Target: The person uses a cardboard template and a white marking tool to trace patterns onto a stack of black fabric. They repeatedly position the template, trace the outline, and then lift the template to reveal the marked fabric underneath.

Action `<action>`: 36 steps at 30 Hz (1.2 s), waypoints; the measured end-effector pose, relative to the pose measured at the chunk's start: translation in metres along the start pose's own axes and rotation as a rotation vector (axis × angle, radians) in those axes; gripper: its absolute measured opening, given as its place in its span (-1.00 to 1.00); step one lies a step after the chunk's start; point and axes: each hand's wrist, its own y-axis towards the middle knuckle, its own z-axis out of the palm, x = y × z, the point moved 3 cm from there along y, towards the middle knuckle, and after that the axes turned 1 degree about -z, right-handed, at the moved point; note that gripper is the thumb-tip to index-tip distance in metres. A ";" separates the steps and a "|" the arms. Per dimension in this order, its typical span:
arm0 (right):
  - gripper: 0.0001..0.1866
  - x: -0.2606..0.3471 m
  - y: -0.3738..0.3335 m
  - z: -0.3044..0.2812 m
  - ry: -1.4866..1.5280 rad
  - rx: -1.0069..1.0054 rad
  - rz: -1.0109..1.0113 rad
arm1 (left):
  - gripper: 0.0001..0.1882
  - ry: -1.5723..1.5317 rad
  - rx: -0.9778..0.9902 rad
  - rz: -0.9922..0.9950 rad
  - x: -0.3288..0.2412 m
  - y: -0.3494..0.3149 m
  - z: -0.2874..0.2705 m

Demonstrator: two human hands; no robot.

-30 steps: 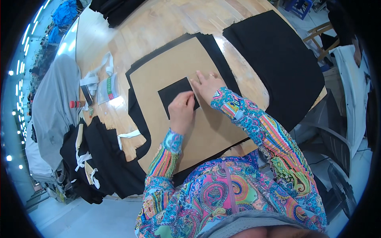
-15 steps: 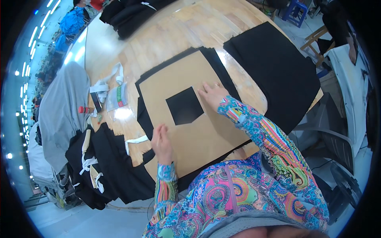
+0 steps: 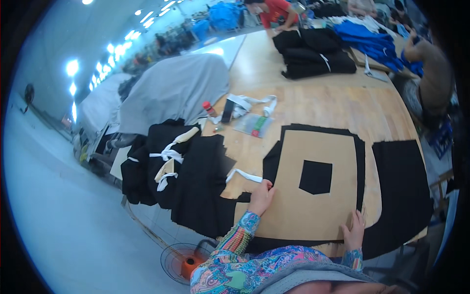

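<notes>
A brown cardboard template (image 3: 313, 215) with a pocket-shaped cutout in its middle lies on black fabric pieces (image 3: 360, 171), and black fabric shows through the opening. My left hand (image 3: 261, 198) is at the template's left edge, fingers closed together with the thumb against the edge; the fingertips are partly hidden. Close to those fingertips ends a narrow white cloth strip (image 3: 244, 175). My right hand (image 3: 353, 232) rests at the lower right edge, its fingers stretched out and its thumb apart.
Black fabric stacks tied with white strips (image 3: 169, 161) lie left, another black bundle (image 3: 318, 51) at the back. A plastic bag (image 3: 253, 125) and red-capped bottle (image 3: 209, 109) sit beyond the template. More black fabric (image 3: 401, 186) lies right; an orange fan (image 3: 190, 266) stands below. Other people work farther off.
The view has swung leftward and up. My right hand has gone from beside the cutout to the template's lower right edge. My left hand has come to the left edge.
</notes>
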 end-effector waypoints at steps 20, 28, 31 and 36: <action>-0.54 -0.001 -0.016 -0.003 0.066 -0.169 -0.088 | -0.87 -0.268 -0.598 0.098 -0.038 -0.012 -0.130; -0.63 0.023 -0.021 -0.001 0.032 -0.130 -0.014 | -0.88 0.060 -0.948 -0.146 0.091 -0.050 -0.240; -0.65 0.015 -0.023 -0.004 0.009 -0.105 0.054 | -0.79 0.163 -0.934 -0.153 0.102 -0.054 -0.230; -0.71 0.010 -0.023 -0.010 0.031 -0.007 0.197 | -0.70 0.106 -0.831 0.036 0.059 -0.053 -0.178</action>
